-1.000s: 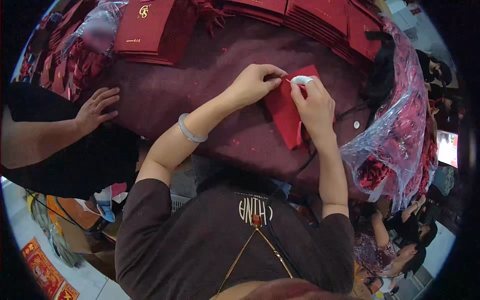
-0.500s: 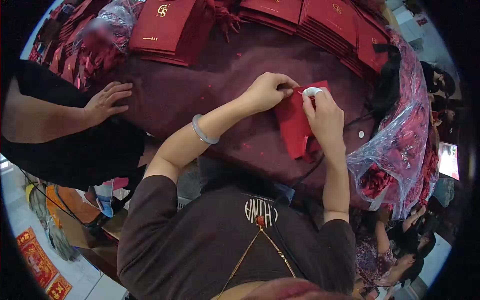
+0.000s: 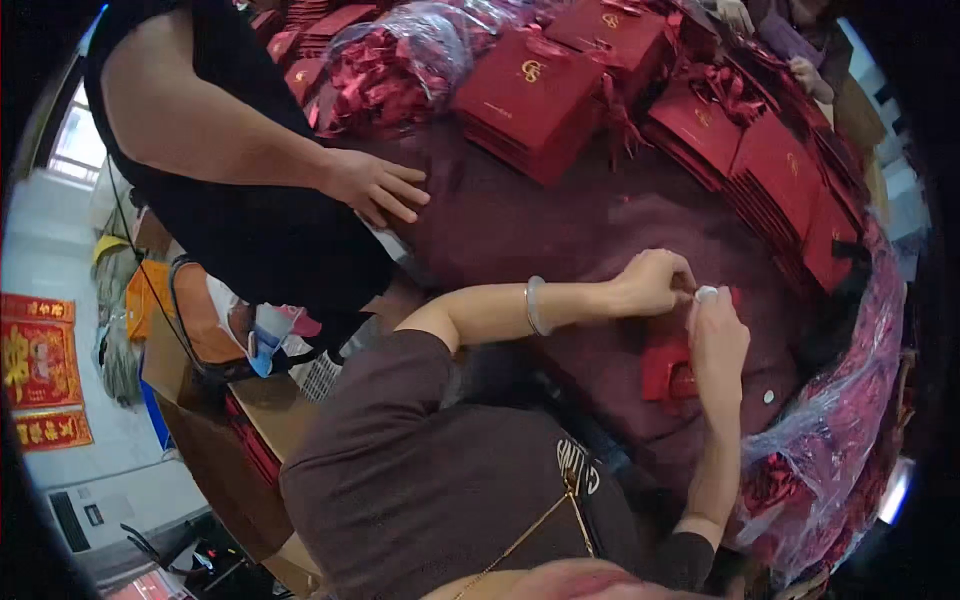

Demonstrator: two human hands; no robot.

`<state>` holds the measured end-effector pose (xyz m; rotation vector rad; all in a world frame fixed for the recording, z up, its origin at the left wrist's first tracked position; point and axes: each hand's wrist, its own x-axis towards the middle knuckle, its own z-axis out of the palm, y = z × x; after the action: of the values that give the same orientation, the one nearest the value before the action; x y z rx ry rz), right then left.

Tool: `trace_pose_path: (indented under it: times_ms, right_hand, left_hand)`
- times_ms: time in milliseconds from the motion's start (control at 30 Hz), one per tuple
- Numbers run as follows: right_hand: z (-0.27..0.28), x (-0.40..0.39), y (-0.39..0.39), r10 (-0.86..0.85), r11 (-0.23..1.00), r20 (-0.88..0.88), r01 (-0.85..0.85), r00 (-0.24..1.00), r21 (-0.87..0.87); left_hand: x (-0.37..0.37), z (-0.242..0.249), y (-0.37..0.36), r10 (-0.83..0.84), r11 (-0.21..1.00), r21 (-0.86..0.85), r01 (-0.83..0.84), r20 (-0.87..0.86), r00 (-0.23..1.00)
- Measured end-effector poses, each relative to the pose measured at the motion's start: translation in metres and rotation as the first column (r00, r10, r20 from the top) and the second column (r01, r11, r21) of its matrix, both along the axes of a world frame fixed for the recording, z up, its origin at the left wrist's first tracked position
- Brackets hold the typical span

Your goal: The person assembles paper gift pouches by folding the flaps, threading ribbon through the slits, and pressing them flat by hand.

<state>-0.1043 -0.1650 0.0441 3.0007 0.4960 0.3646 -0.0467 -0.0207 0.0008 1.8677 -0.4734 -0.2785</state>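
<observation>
A red bag (image 3: 664,372) lies on the dark red tablecloth (image 3: 540,240), partly covered by my hands. My left hand (image 3: 652,284), with a pale bangle (image 3: 536,306) on its wrist, is closed in a pinch at the bag's far end; what its fingertips hold is hidden. My right hand (image 3: 718,335) is closed around a small white roll (image 3: 706,293), which looks like tape, over the bag. The two hands' fingertips nearly meet. A small white disc (image 3: 768,397) rests on the cloth to the right of my right hand.
Stacks of red bags with gold print (image 3: 530,95) stand along the far side, more (image 3: 790,190) at right. Clear plastic (image 3: 830,430) wraps red pieces at right. Another person's hand (image 3: 375,185) rests on the table at left. An open cardboard box (image 3: 215,450) is at lower left.
The view has swung left, so everything sits further right and lower. My hands stay together over the red bag, and the white roll is less visible in my right hand.
</observation>
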Motion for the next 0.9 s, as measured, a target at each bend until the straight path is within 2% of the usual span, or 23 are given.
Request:
trace_pose_path:
  times_ms: [67,133,233,267,333,433,500,533,600,633,700,733,800,833,900]
  right_hand:
    - [0.001,0.007,-0.010,-0.008,0.979,-0.094,0.027,0.996,0.201]
    - [0.011,0.016,-0.011,-0.076,0.915,-0.254,0.168,0.964,0.366]
    - [0.009,0.019,-0.002,-0.127,0.892,-0.231,0.213,0.965,0.399]
    - [0.009,0.021,0.005,-0.189,0.881,-0.275,0.287,0.943,0.377]
    - [0.001,0.026,0.010,-0.189,0.860,-0.281,0.296,0.941,0.415]
    - [-0.001,0.026,0.004,-0.226,0.788,-0.364,0.390,0.903,0.476]
    - [-0.001,0.024,-0.003,-0.098,0.626,-0.449,0.406,0.888,0.666]
    - [-0.016,0.028,-0.014,-0.075,0.628,-0.418,0.369,0.905,0.685]
    - [-0.030,0.026,-0.027,-0.070,0.423,-0.486,0.467,0.871,0.777]
    - [-0.018,0.023,-0.027,-0.041,0.284,-0.646,0.629,0.762,0.723]
    - [-0.013,0.015,-0.027,0.056,0.115,-0.632,0.624,0.773,0.773]
    - [-0.014,0.014,-0.024,0.070,0.116,-0.629,0.620,0.774,0.776]
    - [-0.017,0.014,-0.021,0.039,-0.001,-0.601,0.601,0.799,0.799]
    - [-0.019,0.014,-0.020,0.018,-0.062,-0.590,0.590,0.807,0.805]
    - [-0.027,0.015,-0.021,0.044,-0.105,-0.583,0.584,0.811,0.805]
  left_hand:
    - [-0.002,0.000,0.000,0.054,0.996,-0.077,-0.050,0.046,0.997]
    - [-0.004,0.000,-0.002,0.149,0.988,-0.067,-0.136,0.271,0.951]
    - [-0.001,-0.003,-0.006,0.237,0.971,-0.126,-0.205,0.361,0.902]
    - [-0.001,-0.005,-0.004,0.280,0.959,-0.146,-0.241,0.389,0.878]
    - [0.000,-0.004,-0.001,0.291,0.956,-0.138,-0.258,0.336,0.896]
    - [-0.002,-0.006,-0.005,0.333,0.943,-0.166,-0.289,0.517,0.789]
    - [-0.001,-0.006,-0.006,0.317,0.948,-0.163,-0.272,0.512,0.799]
    - [-0.001,-0.004,-0.003,0.285,0.958,-0.177,-0.226,0.488,0.825]
    - [0.001,-0.004,-0.004,0.232,0.971,-0.135,-0.197,0.331,0.915]
    - [0.002,-0.006,-0.002,0.207,0.972,-0.162,-0.171,0.237,0.949]
    - [0.006,-0.008,-0.001,0.135,0.987,-0.108,-0.116,0.185,0.973]
    - [0.006,-0.010,-0.003,0.149,0.986,-0.097,-0.133,0.179,0.973]
    - [0.007,-0.010,-0.003,0.099,0.991,-0.103,-0.088,0.102,0.990]
    - [0.006,-0.011,-0.003,0.104,0.993,-0.080,-0.092,0.167,0.981]
    - [0.006,-0.009,-0.001,0.053,0.998,-0.033,-0.048,0.168,0.984]
